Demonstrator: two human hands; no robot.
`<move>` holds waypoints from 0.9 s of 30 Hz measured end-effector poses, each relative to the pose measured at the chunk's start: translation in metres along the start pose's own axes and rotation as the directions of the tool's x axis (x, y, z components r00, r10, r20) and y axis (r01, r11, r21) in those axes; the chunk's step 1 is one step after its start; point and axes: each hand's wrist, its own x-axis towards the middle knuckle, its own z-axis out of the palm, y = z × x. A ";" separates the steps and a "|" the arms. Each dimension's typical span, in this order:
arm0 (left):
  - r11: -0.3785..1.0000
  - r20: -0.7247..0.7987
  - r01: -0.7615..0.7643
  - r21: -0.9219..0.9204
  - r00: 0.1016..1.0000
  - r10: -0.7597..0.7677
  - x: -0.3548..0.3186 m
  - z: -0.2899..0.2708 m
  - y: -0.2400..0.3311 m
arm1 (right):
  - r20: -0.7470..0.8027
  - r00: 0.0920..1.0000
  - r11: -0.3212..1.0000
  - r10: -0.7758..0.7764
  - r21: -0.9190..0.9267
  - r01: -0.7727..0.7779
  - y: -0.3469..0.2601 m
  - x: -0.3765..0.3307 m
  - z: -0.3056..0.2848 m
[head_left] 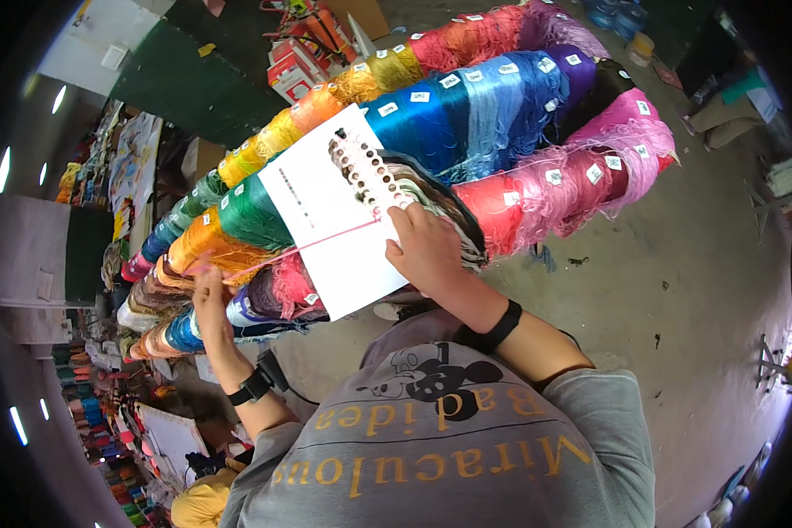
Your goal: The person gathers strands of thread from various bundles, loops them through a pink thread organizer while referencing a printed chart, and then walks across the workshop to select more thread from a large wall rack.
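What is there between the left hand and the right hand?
In the head view, a pink thread stretches between left hand and right hand, crossing the white sheet.

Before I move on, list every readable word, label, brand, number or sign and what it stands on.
Grey shirt: yellow lettering, upside down, legible; wording withheld.
White labels on the thread bundles: too small to read.
White card: column of tiny print, too small.
Red-and-white box: too blurred.

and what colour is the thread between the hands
Pink; the thread shows best in the head view.
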 end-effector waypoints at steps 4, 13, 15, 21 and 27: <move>0.826 0.008 0.228 0.516 0.963 -0.271 -0.010 -0.004 -0.017 | -0.042 0.998 0.995 0.050 -0.079 -0.053 0.001 0.001 0.000; 0.874 0.020 0.218 0.435 0.968 -0.251 -0.013 0.005 0.012 | -0.329 0.917 0.953 0.226 0.270 -0.139 0.055 -0.013 -0.086; 0.883 0.043 0.177 0.435 0.975 -0.217 -0.014 0.009 0.021 | -0.348 0.871 0.923 0.345 0.292 -0.249 0.087 -0.027 -0.106; 0.902 0.076 0.159 0.402 0.976 -0.206 -0.014 0.025 0.030 | -0.343 0.715 0.793 0.609 0.267 -0.547 0.143 -0.065 -0.116; 0.920 0.144 0.129 0.371 0.970 -0.194 -0.011 0.045 0.044 | -0.338 0.730 0.804 0.594 0.269 -0.530 0.151 -0.058 -0.102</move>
